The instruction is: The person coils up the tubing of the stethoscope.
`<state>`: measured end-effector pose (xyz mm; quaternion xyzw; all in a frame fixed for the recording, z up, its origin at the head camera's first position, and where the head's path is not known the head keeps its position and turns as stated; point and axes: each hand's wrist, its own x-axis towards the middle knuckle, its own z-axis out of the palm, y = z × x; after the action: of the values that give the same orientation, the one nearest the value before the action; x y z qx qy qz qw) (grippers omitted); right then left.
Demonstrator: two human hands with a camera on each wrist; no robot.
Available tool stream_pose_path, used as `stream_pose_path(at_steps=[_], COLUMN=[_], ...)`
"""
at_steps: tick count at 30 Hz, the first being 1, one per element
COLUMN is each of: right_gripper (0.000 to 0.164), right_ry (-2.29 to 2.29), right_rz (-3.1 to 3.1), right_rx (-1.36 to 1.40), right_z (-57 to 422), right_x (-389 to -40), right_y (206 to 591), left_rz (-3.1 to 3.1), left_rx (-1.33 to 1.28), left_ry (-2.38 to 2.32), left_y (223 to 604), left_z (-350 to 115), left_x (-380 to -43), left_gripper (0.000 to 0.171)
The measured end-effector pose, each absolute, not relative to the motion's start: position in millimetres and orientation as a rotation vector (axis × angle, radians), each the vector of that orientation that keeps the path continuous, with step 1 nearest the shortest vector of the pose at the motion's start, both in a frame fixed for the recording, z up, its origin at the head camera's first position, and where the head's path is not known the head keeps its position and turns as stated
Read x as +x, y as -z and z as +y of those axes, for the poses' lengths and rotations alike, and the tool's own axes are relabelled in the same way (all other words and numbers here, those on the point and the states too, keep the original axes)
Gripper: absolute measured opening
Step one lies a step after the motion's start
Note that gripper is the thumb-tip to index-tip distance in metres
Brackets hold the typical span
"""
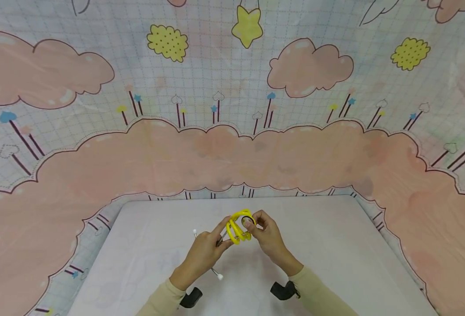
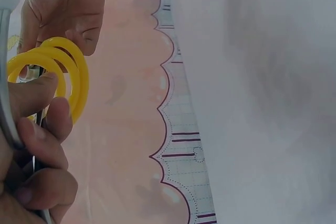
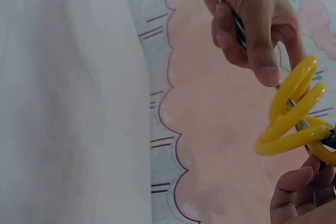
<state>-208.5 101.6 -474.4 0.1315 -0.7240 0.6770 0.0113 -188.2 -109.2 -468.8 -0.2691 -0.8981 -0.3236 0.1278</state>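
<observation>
A stethoscope with yellow tubing (image 1: 236,235) is held above the table between both hands. Its tubing is wound into several loops, seen closely in the right wrist view as a yellow coil (image 3: 286,124). My left hand (image 1: 201,251) grips the metal ear tubes, fingers curled round them in the left wrist view. White ear tips (image 1: 220,277) stick out on either side of that hand. With thumb and fingers my right hand (image 1: 271,237) pinches the round chest piece (image 1: 245,218) at the coil's right side. The thumb covers part of the chest piece.
A white table (image 1: 335,250) lies under the hands. Behind and around it hangs a patterned cloth (image 1: 224,162) with clouds and stars. A black wrist device (image 1: 191,297) sits by the left sleeve, another black device (image 1: 283,291) by the right.
</observation>
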Motion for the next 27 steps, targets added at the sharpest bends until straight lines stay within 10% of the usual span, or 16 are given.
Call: stream_pose_path(at_steps=[27], right_gripper=[0.025], right_ry=[-1.800], right_rz=[-2.344], right_rx=[0.307], right_z=[96.8], right_x=[-205.7], right_y=[473.0], left_rz=[-2.660], left_rx=[-0.713], left_ry=[0.954], left_y=[471.3], left_z=[-107.6], left_x=[-187.7], left_gripper=[0.065])
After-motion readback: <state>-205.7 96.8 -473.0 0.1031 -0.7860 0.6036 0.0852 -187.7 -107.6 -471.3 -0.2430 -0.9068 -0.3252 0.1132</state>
